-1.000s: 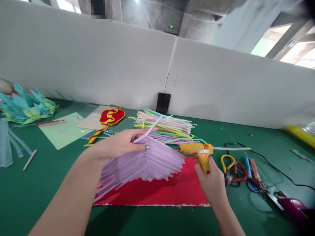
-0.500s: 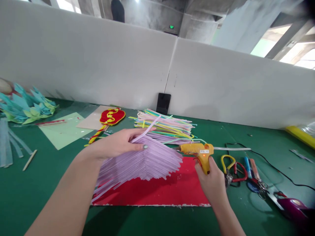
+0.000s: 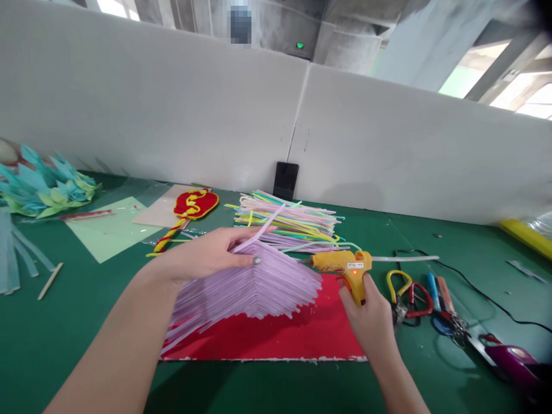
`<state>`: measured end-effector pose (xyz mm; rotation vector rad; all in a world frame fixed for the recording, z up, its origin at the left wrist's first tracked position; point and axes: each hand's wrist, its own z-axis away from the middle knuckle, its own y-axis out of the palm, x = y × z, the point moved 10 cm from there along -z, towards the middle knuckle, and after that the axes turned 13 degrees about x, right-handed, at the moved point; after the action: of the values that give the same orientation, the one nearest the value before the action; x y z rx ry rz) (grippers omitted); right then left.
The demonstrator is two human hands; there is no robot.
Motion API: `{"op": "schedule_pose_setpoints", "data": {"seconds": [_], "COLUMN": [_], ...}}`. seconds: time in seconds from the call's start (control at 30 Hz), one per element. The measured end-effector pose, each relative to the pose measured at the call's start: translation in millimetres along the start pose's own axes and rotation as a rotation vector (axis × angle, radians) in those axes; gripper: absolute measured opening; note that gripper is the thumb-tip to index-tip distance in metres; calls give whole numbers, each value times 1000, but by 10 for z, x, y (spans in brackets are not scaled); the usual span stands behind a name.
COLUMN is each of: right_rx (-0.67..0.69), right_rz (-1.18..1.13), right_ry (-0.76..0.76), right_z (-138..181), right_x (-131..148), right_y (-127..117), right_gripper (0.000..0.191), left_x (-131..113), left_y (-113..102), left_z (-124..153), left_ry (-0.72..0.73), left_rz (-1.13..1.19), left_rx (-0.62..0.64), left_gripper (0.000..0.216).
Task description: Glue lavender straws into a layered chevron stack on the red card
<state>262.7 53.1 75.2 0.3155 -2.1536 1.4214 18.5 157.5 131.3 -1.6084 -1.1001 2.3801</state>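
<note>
My left hand (image 3: 215, 253) pinches the top of a lilac piece made of pipe cleaners (image 3: 267, 282), laid side by side in a leaf-like pattern with a centre ridge. One stem sticks up past my fingertips. My right hand (image 3: 371, 313) is wrapped round the handle of a yellow hot glue gun (image 3: 345, 263), whose small light glows orange. The gun's nozzle points left at the upper right edge of the lilac piece; whether it touches cannot be made out. A clear glue stick (image 3: 405, 259) juts from its back. Beneath lies a red board (image 3: 302, 339).
Behind the board sits a heap of coloured pipe cleaners (image 3: 293, 218), with a black phone (image 3: 285, 180) leaning on the white partition (image 3: 194, 115). A red and yellow fan (image 3: 196, 204) lies left. Pliers (image 3: 401, 299), markers (image 3: 440, 293) and purple-handled scissors (image 3: 513, 356) lie right, near a black cord (image 3: 483, 293).
The glue gun and my right hand have shifted very slightly left. My left hand keeps its hold on the lilac piece, nearly still.
</note>
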Motion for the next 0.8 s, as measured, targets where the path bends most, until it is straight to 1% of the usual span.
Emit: {"op": "schedule_pose_setpoints", "data": {"seconds": [0.2,0.43,0.8], "right_rx": [18,7,-8], "right_rz": [-27,-13,26], "right_ry": [2,-6,4], "right_z": [0,-3,-16], "right_x": [-10,-9,-12], "right_y": [23,10,-25], "right_gripper": [16,17,18], "left_x": [53,128,155], "left_y": [4,-32,-129], "left_z": [-28,-1,60], "left_ry": [-20,-32,-68], "left_rz": [-37,16,-60], "left_rx": [17,-7,-56], "left_gripper": [60,61,59]}}
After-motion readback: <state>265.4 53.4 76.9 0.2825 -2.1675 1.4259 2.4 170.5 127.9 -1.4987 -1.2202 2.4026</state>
